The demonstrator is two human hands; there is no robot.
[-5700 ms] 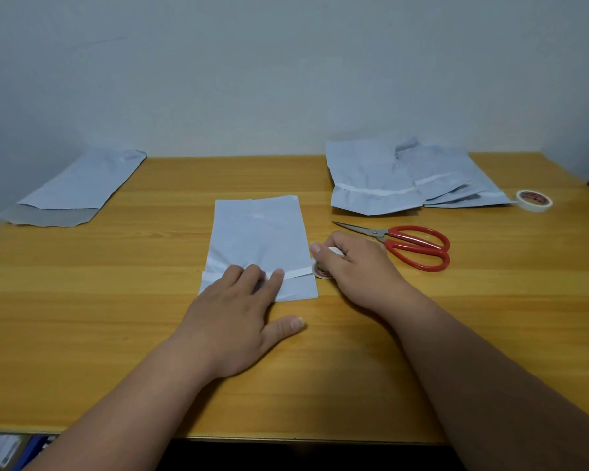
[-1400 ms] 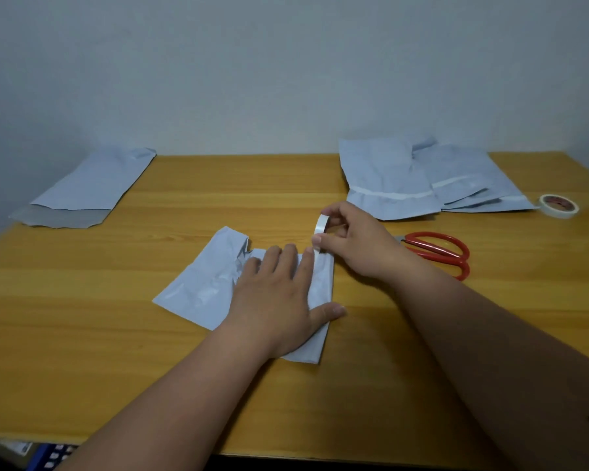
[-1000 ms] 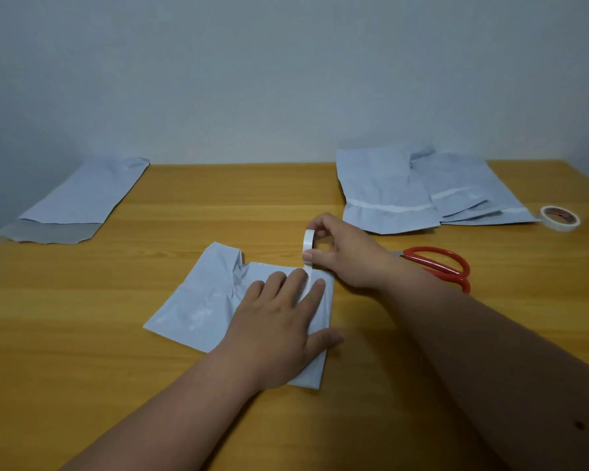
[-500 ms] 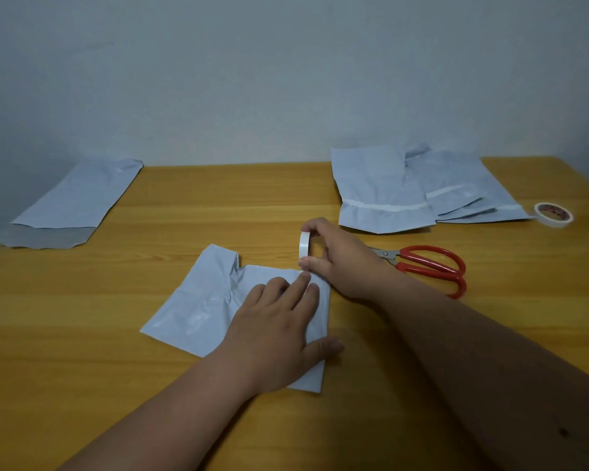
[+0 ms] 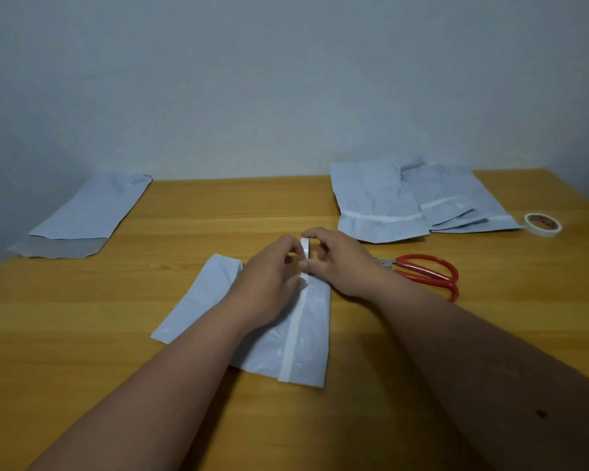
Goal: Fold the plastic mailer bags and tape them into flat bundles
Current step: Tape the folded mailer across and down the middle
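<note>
A folded pale blue mailer bag [image 5: 308, 348] lies at the middle of the wooden table [image 5: 116, 334], with a white tape strip [image 5: 295, 338] running along it from the near edge to the far edge. My right hand [image 5: 344, 263] holds a small white tape roll [image 5: 305, 248] upright at the bag's far end. My left hand [image 5: 269, 283] is over the bag with its fingertips at the tape beside the roll; whether they pinch it is unclear.
Red-handled scissors [image 5: 425, 273] lie just right of my right hand. A pile of flat mailer bags [image 5: 405, 202] sits at the back right, with a second tape roll [image 5: 543, 224] beyond it. More bags [image 5: 85, 215] lie at the back left.
My left hand has lifted off the bag and moved up to the roll. The tape strip along the bag now shows. The bag lies flatter than a second ago.
</note>
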